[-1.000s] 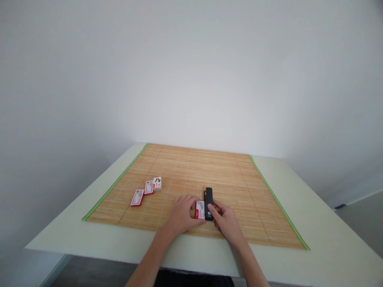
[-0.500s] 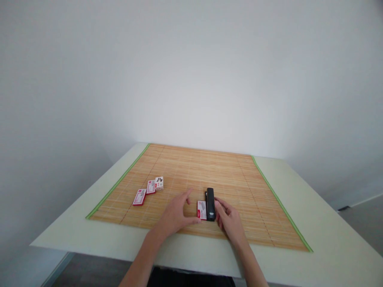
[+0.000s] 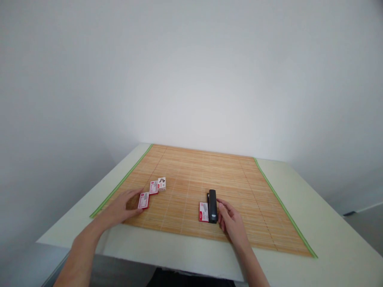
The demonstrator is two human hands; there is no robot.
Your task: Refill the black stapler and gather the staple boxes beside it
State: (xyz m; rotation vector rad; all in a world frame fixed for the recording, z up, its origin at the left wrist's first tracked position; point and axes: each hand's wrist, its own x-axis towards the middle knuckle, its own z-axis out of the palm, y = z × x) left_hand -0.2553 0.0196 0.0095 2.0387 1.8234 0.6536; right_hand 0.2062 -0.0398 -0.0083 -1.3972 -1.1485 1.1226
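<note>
My left hand (image 3: pixel 121 205) reaches around a small red-and-white box (image 3: pixel 143 200) at the left of the bamboo mat. The thumb is at the box's near edge and a finger at its far edge. A black stapler (image 3: pixel 212 206) lies lengthwise on the mat, right of the middle. Against its left side lies another red-and-white box (image 3: pixel 204 212), which looks like a staple box. Beside the stapler's right side rests my right hand (image 3: pixel 231 221), fingers loosely curled with their tips at the stapler, not wrapped around it.
Beyond my left hand lie a flat red-and-white box (image 3: pixel 153 187) and a white box with a dark clip picture (image 3: pixel 162 183), side by side. The green-edged bamboo mat (image 3: pixel 191 167) covers much of the white table (image 3: pixel 299 191), which meets a wall (image 3: pixel 191 79) behind.
My left hand has moved left from the box beside the stapler to the nearest box at the left. That box has shifted and turned slightly. My right hand stays beside the stapler.
</note>
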